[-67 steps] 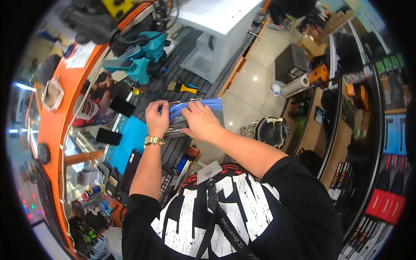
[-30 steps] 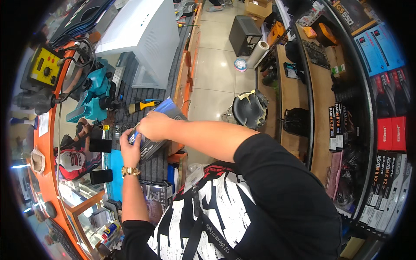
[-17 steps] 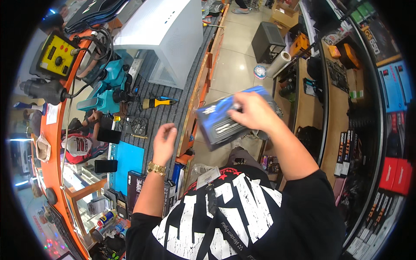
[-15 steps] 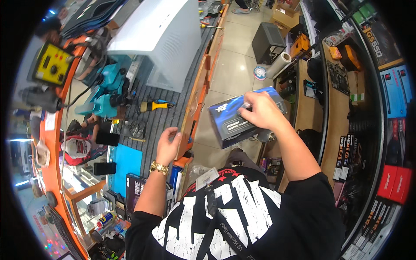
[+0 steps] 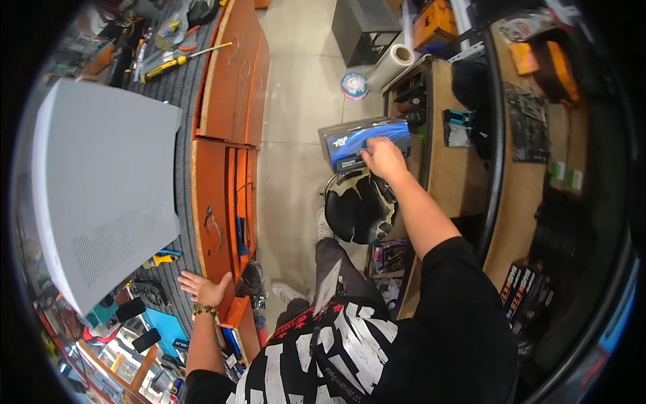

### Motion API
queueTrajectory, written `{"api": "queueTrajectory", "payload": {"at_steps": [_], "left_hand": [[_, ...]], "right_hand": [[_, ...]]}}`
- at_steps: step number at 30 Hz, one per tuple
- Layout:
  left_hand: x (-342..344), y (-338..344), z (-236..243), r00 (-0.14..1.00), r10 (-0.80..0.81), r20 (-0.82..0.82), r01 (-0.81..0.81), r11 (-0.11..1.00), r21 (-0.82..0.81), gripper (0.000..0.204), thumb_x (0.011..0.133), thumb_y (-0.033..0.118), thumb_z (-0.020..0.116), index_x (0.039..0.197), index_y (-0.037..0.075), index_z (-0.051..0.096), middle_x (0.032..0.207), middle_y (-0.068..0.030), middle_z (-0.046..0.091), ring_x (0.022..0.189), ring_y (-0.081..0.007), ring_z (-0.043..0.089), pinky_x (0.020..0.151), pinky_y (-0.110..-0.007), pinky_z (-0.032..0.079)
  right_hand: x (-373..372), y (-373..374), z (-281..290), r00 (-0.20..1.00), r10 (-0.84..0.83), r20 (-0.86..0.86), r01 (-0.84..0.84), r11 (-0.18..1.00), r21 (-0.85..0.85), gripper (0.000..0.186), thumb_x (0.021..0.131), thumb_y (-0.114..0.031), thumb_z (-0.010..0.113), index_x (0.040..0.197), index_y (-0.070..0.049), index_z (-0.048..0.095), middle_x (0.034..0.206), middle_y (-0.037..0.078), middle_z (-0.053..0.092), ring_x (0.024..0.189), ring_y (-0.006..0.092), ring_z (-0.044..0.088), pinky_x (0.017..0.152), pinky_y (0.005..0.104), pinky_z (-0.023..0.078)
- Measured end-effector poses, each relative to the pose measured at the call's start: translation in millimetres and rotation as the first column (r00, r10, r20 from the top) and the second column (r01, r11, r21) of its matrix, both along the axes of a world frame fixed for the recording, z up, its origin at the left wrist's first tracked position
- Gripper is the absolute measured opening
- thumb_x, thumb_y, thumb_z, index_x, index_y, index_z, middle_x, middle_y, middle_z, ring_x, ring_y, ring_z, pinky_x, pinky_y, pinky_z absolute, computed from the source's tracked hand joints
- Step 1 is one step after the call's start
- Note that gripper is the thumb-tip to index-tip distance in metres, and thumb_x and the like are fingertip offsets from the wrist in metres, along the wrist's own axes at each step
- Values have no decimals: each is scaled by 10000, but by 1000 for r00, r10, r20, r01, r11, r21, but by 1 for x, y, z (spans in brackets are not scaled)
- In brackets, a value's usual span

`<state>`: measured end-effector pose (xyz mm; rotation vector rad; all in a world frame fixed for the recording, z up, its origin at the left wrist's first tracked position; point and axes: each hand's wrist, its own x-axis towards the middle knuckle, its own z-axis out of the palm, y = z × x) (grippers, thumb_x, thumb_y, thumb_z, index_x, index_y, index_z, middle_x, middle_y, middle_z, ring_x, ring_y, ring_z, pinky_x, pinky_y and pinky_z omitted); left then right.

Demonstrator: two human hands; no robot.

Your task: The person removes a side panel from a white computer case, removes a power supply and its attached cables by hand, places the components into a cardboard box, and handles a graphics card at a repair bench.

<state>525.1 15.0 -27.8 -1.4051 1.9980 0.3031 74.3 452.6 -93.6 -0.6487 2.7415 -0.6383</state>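
My right hand [image 5: 382, 158] grips a blue and black cardboard box [image 5: 351, 133] over the aisle, just beyond a round black stool [image 5: 353, 209] with a cracked seat. My left hand [image 5: 205, 288] is open, fingers spread, at the edge of the grey-striped counter [image 5: 176, 94] above orange drawers [image 5: 222, 81]. A large white computer case [image 5: 111, 188] stands on that counter, with a yellow-handled screwdriver [image 5: 165, 67] and other tools beyond it.
On the tiled floor [image 5: 296, 101] stand a dark computer case [image 5: 360, 34], a white roll [image 5: 390, 64] and a small round item [image 5: 353, 86]. Shelves [image 5: 464, 195] with boxes and parts line the right. My legs and shoes show below the stool.
The view has turned, bringing the drawers and stool into the middle. The box has moved from the counter out over the aisle in my right hand; my left hand let go and spread its fingers.
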Motion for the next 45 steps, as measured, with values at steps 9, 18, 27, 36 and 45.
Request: {"api": "queueTrajectory", "payload": {"at_steps": [9, 18, 27, 36, 45], "left_hand": [[7, -5, -3, 990, -138, 33, 139, 990, -23, 1576, 759, 705, 824, 1555, -123, -255, 1644, -410, -223, 1556, -539, -201, 1258, -629, -30], [17, -12, 2, 987, -160, 25, 159, 987, 31, 1550, 795, 648, 833, 1529, -171, -259, 1658, -384, -180, 1585, -459, -136, 1291, -533, -43], [11, -11, 3, 987, 48, -154, -18, 981, 191, 1523, 823, 550, 856, 1518, -156, -301, 1655, -388, -174, 1587, -452, -121, 1298, -509, -32], [-3, -1, 8, 999, -39, -5, 39, 965, 259, 1293, 981, 438, 736, 1508, -141, -294, 1627, -370, 158, 1510, -370, 292, 1278, -457, 159], [-11, -8, 9, 999, -1, 51, -17, 935, 353, 1138, 1018, 393, 694, 1547, -114, -177, 1596, -323, 315, 1484, -356, 361, 1266, -451, 215]], "right_hand": [[-94, 75, -192, 950, -298, 91, 251, 904, 345, 223, 936, -244, 698, 1048, -54, 728, 1092, 218, 733, 1078, 417, 687, 952, 525, 565], [-107, 151, -285, 589, -805, 71, 543, 459, 703, 415, 998, -235, 621, 1327, 19, 636, 1416, 240, 637, 1319, 397, 619, 1102, 507, 503], [-42, 218, -345, 374, -927, 12, 709, 294, 641, 564, 977, -382, 724, 1389, -19, 594, 1393, 248, 645, 1295, 428, 623, 1085, 518, 503], [70, 224, -323, 302, -953, -4, 618, 192, 763, 501, 970, -393, 732, 1295, -19, 656, 1331, 238, 638, 1242, 422, 642, 1015, 534, 545], [150, 238, -334, 178, -982, -58, 664, 77, 744, 601, 841, -358, 854, 1247, 26, 634, 1298, 266, 662, 1219, 416, 660, 1028, 517, 540]]}}
